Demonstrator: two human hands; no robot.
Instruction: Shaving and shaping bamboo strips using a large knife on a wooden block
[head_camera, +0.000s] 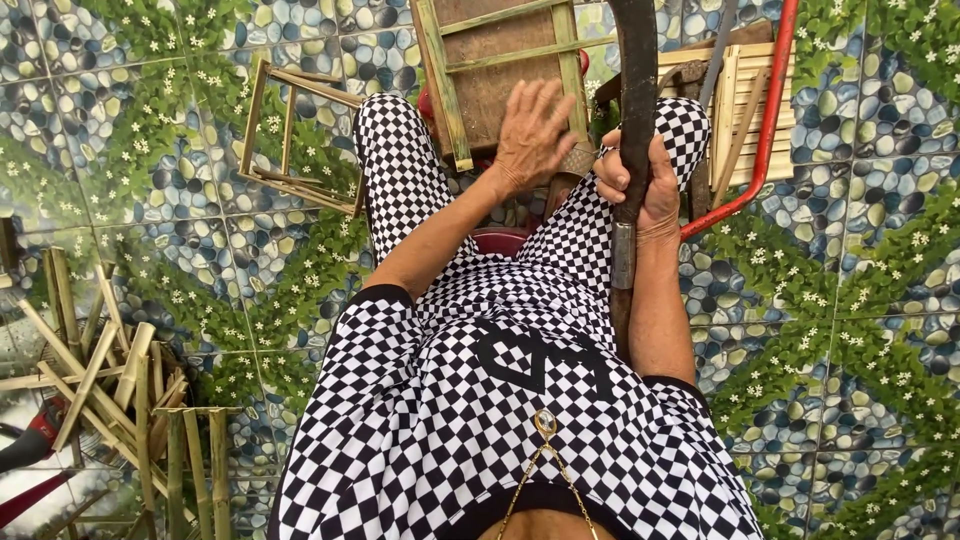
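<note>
Seen from above, a seated person in black-and-white checked clothing works over a green-framed bamboo piece (500, 70) propped between the knees on a floor of pebble-and-leaf patterned tiles (860, 260). The left hand (533, 135) lies flat on the frame, fingers spread and released, pressing rather than gripping. The right hand (635, 185) is clenched around the handle of a long, dark curved blade (636, 90), which rises past the frame's right edge; whether its edge touches the bamboo cannot be told from this angle. A finished slatted piece (745, 110) and a red metal rod (765, 120) sit just beside the right knee, a small open frame (290, 140) lies to the left, and cut bamboo sticks (100, 380) are heaped at lower left. Doing this well likely means keeping the bracing palm clear of the blade's path.
</note>
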